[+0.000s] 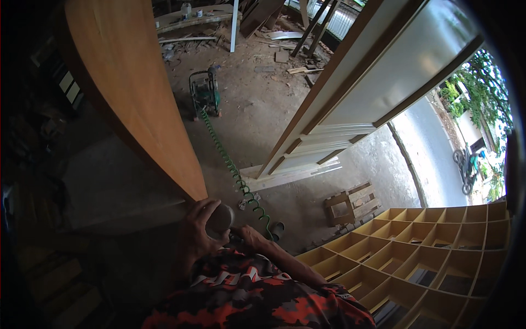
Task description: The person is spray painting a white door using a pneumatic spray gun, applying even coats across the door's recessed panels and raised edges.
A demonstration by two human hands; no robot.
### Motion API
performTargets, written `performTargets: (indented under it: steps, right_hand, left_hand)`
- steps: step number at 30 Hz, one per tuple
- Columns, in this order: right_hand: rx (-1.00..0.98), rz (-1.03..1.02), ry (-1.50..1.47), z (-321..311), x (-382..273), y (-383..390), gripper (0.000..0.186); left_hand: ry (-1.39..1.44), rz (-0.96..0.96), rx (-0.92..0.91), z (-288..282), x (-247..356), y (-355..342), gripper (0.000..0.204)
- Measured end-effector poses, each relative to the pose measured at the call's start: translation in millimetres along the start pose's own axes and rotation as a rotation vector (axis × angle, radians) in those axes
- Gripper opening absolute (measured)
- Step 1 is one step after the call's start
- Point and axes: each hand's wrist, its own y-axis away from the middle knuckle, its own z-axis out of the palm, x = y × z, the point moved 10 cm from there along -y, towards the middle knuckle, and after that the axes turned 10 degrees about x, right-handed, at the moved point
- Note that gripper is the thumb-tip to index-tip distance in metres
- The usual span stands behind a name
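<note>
Far to the left of the hands, dark clutter and stacked boards, too dim to tell apart. Up and left of the hands, a large orange-brown wooden panel (131, 93) stands on edge and slants down, its lower corner ending just above the left hand. Left hand (198, 233), fingers curled and wrapped around a small round grey tool body (221, 217), thumb side up; grip closed on it, held at the panel's bottom corner, touching or nearly so — cannot tell which. Right hand (247, 237) just right of the left, close against the underside of the same tool; fingers mostly hidden behind the tool and the left hand, so whether they are clenched or loose cannot be told. Person's orange, black and white patterned shirt (257, 296) fills the frame below both hands. A green coiled air hose (233, 170) runs from just right of the right hand up and away across the dirt floor (257, 98) to a green compressor (205, 93), well beyond the hands. Further right, a tall white door frame with brown edges (378, 82) leans across the view. Below it, right of the hands, a small wooden pallet (353, 203) on the ground. Nearest right, a yellow grid shelf unit (427, 247) lying flat, open cells up. Far right, outside, a parked motorbike (466, 164).
</note>
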Motion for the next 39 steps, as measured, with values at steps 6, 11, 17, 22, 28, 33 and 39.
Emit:
performTargets:
  steps: [6,11,17,22,28,33,39]
  right_hand:
    - [0.021,-0.049,-0.011,0.6,11.7,-5.3,0.037]
    - [0.087,-0.073,-0.085,-14.2,-15.4,-14.2,0.034]
    - [0.046,-0.071,-0.062,-11.1,-20.3,-14.3,0.032]
    - [0.093,-0.062,-0.113,-17.8,-20.5,-12.7,0.032]
    - [0.071,-0.001,0.005,-10.8,5.3,-12.0,0.036]
    - [0.088,-0.059,-0.070,-17.6,-12.3,-4.0,0.034]
    - [0.095,-0.005,0.003,-25.2,-17.1,7.0,0.036]
  left_hand:
    - [0.481,-0.233,0.197,-17.4,-33.7,11.7,0.083]
    - [0.732,-0.260,0.410,-49.4,-57.3,15.8,0.078]
    - [0.692,-0.215,0.344,-59.9,-52.2,12.1,0.077]
    - [0.281,-0.046,0.110,-44.5,-0.1,-9.6,0.075]
    - [0.112,0.122,-0.026,-5.4,13.6,-15.4,0.075]
    - [0.023,0.163,-0.077,5.9,17.4,-15.7,0.074]
    - [0.033,0.174,-0.142,14.1,25.7,-19.6,0.071]
